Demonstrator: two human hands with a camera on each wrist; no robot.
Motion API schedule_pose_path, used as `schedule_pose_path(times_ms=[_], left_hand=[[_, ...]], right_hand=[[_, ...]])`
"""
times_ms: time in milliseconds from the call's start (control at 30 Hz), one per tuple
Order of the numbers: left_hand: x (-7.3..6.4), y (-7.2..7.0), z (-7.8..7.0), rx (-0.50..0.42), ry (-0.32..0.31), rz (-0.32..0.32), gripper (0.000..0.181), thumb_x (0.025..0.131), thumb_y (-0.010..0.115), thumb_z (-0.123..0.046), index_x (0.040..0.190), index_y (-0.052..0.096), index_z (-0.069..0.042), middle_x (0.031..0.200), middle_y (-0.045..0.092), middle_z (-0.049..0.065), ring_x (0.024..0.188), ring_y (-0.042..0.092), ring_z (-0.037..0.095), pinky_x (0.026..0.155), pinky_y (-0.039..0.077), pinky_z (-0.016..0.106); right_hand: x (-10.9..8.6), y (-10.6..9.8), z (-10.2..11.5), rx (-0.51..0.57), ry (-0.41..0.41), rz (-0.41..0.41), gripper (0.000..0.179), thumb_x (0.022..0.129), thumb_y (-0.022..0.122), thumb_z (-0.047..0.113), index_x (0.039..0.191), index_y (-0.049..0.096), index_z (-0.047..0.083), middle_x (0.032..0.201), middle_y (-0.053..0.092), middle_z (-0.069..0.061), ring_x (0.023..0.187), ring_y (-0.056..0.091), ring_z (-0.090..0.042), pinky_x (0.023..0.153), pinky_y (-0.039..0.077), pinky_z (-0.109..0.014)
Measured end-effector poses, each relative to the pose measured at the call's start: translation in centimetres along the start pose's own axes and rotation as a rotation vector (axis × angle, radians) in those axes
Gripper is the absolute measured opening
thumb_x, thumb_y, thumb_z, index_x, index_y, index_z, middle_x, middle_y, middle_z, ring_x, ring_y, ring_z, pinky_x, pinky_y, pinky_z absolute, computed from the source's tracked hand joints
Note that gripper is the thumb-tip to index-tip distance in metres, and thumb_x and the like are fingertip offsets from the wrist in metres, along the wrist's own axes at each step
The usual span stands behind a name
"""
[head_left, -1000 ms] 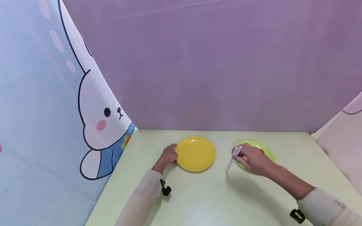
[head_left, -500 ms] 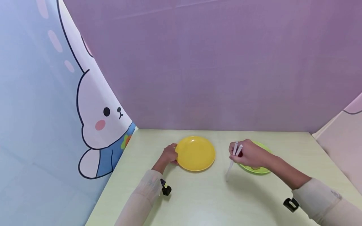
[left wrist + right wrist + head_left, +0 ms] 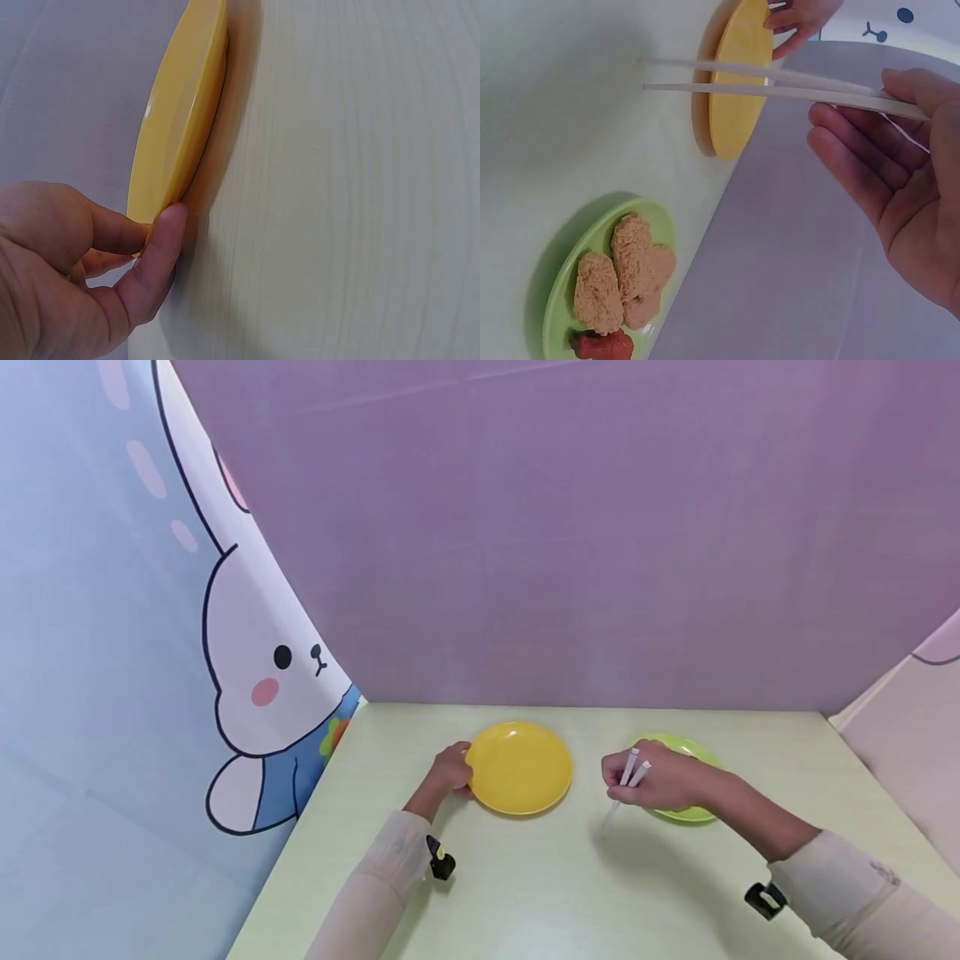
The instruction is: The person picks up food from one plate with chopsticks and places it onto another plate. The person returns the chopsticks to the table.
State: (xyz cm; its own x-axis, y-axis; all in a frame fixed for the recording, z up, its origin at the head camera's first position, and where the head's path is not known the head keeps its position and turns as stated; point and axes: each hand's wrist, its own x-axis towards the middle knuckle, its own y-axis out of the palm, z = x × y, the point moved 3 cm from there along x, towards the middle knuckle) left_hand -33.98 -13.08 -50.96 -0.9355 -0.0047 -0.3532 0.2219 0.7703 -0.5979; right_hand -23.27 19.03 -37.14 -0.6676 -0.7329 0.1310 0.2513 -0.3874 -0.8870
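My left hand (image 3: 450,768) pinches the left rim of a yellow plate (image 3: 519,768) between thumb and fingers; the left wrist view shows the thumb and fingers on either side of the rim. A pair of white chopsticks (image 3: 780,88) is held in my right hand (image 3: 648,777), their tips slightly apart with nothing between them. They point down over the table, between the two plates. Partly hidden under my right hand in the head view is a green plate (image 3: 686,746). On it, in the right wrist view, lie several breaded brown pieces (image 3: 634,255) and a dark red piece (image 3: 602,345).
A pale wood-grain table (image 3: 525,893) carries both plates. Behind it hangs a purple backdrop (image 3: 562,543). A blue cloth with a cartoon rabbit (image 3: 277,693) stands along the left side, and a pale cloth (image 3: 907,735) on the right.
The right hand with the chopsticks has drawn left and slightly toward the front, uncovering more of the green plate's near edge. The left hand stays on the yellow plate, which has hardly moved.
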Motion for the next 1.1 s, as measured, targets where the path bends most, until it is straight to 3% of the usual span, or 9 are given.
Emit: schedule_pose_path(times_ms=[133, 300, 533, 600, 833, 1100], left_hand=[[-0.1, 0.1, 0.1, 0.010, 0.022, -0.001, 0.073, 0.084, 0.056, 0.013, 0.153, 0.044, -0.010, 0.150, 0.045, 0.021, 0.058, 0.068, 0.019, 0.052, 0.062, 0.029], [0.0, 0.3, 0.2, 0.005, 0.031, 0.000, 0.074, 0.084, 0.055, 0.013, 0.153, 0.043, -0.010, 0.153, 0.043, 0.021, 0.058, 0.068, 0.017, 0.052, 0.063, 0.027], [0.1, 0.2, 0.3, 0.019, 0.039, 0.000, 0.073, 0.084, 0.055, 0.012, 0.153, 0.043, -0.011, 0.154, 0.042, 0.020, 0.057, 0.068, 0.016, 0.052, 0.062, 0.026], [0.1, 0.2, 0.3, 0.023, 0.039, 0.000, 0.073, 0.085, 0.055, 0.011, 0.153, 0.044, -0.011, 0.153, 0.042, 0.020, 0.057, 0.068, 0.015, 0.052, 0.062, 0.026], [0.3, 0.3, 0.4, 0.007, 0.034, 0.000, 0.073, 0.085, 0.056, 0.011, 0.153, 0.044, -0.011, 0.152, 0.044, 0.020, 0.058, 0.068, 0.016, 0.052, 0.062, 0.026], [0.2, 0.1, 0.0, 0.002, 0.007, 0.004, 0.073, 0.085, 0.057, 0.010, 0.153, 0.043, -0.011, 0.148, 0.048, 0.023, 0.058, 0.069, 0.018, 0.051, 0.062, 0.028]], right_hand=[[-0.5, -0.4, -0.7, 0.085, 0.032, -0.002, 0.019, 0.094, 0.068, 0.010, 0.081, 0.061, 0.023, 0.067, 0.051, 0.022, 0.060, 0.046, 0.006, 0.054, 0.045, -0.015], [-1.1, -0.8, -1.9, 0.146, 0.102, -0.002, 0.017, 0.098, 0.065, 0.012, 0.087, 0.061, 0.025, 0.066, 0.054, 0.018, 0.055, 0.049, 0.003, 0.045, 0.042, -0.015], [-1.8, -1.4, -2.8, 0.135, 0.156, -0.041, 0.017, 0.100, 0.062, 0.012, 0.092, 0.061, 0.026, 0.079, 0.064, 0.008, 0.060, 0.061, 0.001, 0.055, 0.056, -0.021], [-2.1, -1.7, -3.0, 0.124, 0.188, -0.061, 0.015, 0.100, 0.062, 0.012, 0.092, 0.062, 0.026, 0.081, 0.065, 0.006, 0.061, 0.060, 0.001, 0.056, 0.055, -0.021], [-3.3, -3.2, -4.0, 0.160, 0.325, -0.084, 0.005, 0.101, 0.062, 0.020, 0.096, 0.062, 0.019, 0.074, 0.064, 0.003, 0.047, 0.054, -0.007, 0.038, 0.047, -0.025], [-4.3, -4.8, -5.2, 0.126, 0.350, -0.149, 0.007, 0.099, 0.062, 0.012, 0.093, 0.061, 0.015, 0.084, 0.062, -0.002, 0.056, 0.056, -0.007, 0.045, 0.050, -0.025]])
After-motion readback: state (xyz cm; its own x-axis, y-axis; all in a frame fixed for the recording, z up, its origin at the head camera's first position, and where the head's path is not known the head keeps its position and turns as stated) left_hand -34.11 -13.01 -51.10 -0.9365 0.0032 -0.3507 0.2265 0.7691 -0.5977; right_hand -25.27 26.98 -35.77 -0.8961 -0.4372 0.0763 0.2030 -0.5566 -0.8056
